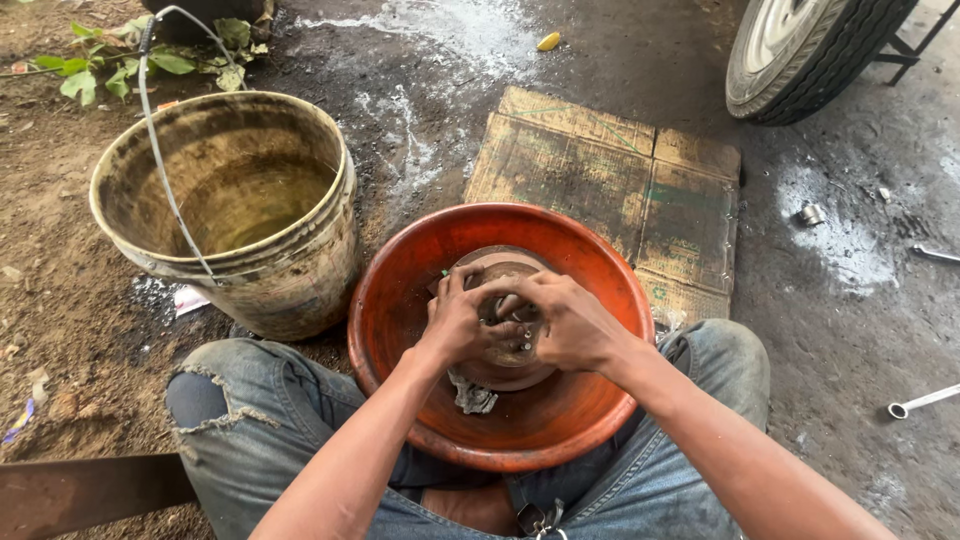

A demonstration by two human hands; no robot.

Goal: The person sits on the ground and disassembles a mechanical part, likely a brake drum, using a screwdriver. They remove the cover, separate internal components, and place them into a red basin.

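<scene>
Both hands work inside an orange basin (400, 300) held between the person's knees. The left hand (455, 325) and right hand (570, 322) have their fingers curled and pressed onto a round, greasy metal hub (500, 268) lying at the basin's middle. A grey rag (472, 395) lies beside it. A dirty bucket (290, 280) stands on the ground, near the basin's left rim.

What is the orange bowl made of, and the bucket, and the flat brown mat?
The bowl looks like plastic: smooth, evenly orange, slightly shiny. The bucket also seems plastic, pale under dirt, with a thin wire handle. The mat looks like cardboard: flattened flaps, creases, worn brown faces.
</scene>
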